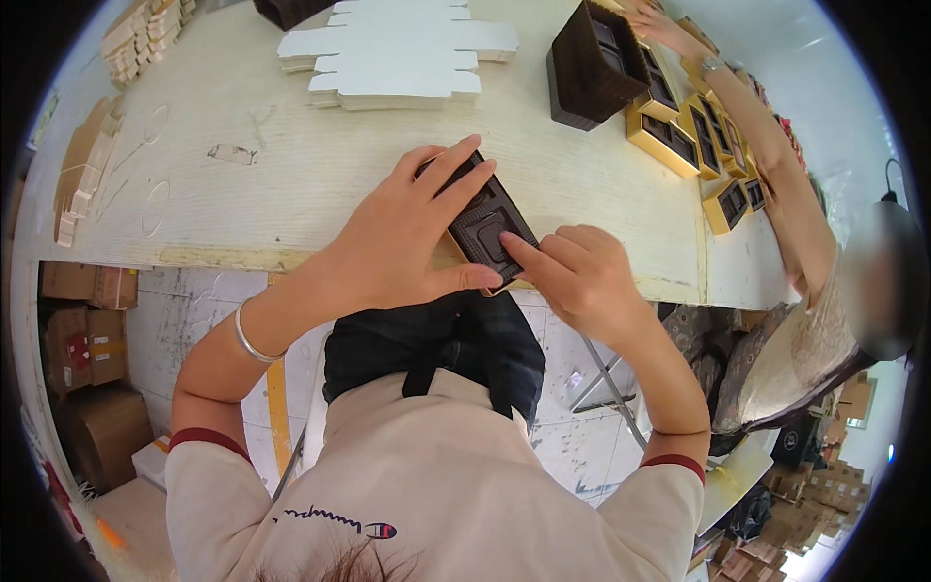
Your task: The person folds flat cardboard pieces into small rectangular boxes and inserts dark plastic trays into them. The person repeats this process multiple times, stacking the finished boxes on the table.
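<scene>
1. Cartons (92, 344): stacked under the worktop (339, 175), below its left part.
2. Card strips (85, 175): brown pile along the worktop's left edge.
3. Pale pieces (145, 39): bundled in rows at the far left corner.
4. White blanks (393, 53): flat stack, tabs out to the sides, at the middle of the far edge.
5. My left hand (407, 228): gripping the box, fingers spread over its far end, thumb on its near end.
6. Box (448, 254): gold, at the middle of the near edge, tilted, far end leaning left. Can't tell if it rests on the worktop or is held just above it. Dark brown insert (485, 221) sits in it.
7. My right hand (582, 276): index fingertip on the insert, other fingers curled. Can't tell if the thumb grips the box.
8. Brown trays (587, 73): nested stack, toward the far right corner.
9. Gold boxes (661, 144): group by the right edge, several with brown inserts.
10. Co-worker's arm (771, 145): reaches past the gold boxes, hand at the far right corner.
</scene>
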### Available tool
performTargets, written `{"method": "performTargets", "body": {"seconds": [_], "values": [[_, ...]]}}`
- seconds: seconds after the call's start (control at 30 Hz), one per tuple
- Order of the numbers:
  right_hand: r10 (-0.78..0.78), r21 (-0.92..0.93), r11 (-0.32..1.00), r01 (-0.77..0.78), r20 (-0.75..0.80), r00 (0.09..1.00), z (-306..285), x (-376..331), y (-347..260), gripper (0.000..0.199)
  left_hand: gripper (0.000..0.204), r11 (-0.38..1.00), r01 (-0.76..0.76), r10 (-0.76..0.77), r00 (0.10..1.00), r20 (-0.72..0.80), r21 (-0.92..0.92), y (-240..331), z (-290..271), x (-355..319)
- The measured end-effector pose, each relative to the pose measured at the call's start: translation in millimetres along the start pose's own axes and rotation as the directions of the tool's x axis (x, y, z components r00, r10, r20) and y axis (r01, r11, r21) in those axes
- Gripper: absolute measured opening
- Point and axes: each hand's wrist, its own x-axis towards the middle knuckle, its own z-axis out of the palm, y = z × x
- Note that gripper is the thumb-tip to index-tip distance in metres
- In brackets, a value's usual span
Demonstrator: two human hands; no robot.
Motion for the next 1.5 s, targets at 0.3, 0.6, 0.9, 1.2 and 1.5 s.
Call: {"method": "performTargets", "body": {"seconds": [0.3, 0.6, 0.9, 1.2, 1.5], "values": [[0.212, -0.158, 0.965, -0.21, -0.003, 0.977, 15, -11, -32, 0.069, 0.088, 0.926, -0.085, 0.056, 0.995, 0.088, 0.368, 5, -5, 2], [0.291, 0.157, 0.952, -0.263, -0.192, 0.937, 11, -26, -39, 0.052, 0.074, 0.977, -0.13, 0.14, 0.989, -0.048, 0.168, 3, -49, -9], [0.307, -0.031, 0.94, -0.34, -0.358, 0.882, -68, -50, -2, 0.052, 0.035, 0.994, -0.085, 0.068, 0.967, -0.245, -0.061, -7, -60, -34], [0.466, 0.081, 0.871, -0.485, -0.451, 0.761, -84, -30, 51, 0.044, 0.048, 0.962, 0.142, -0.086, 0.968, -0.237, 0.234, -48, -72, -9], [0.536, -0.259, 0.673, -0.693, -0.476, 0.698, -126, -45, 177, 0.053, 0.022, 0.961, 0.137, -0.106, 0.985, -0.14, 0.238, -98, -64, 27]]}}
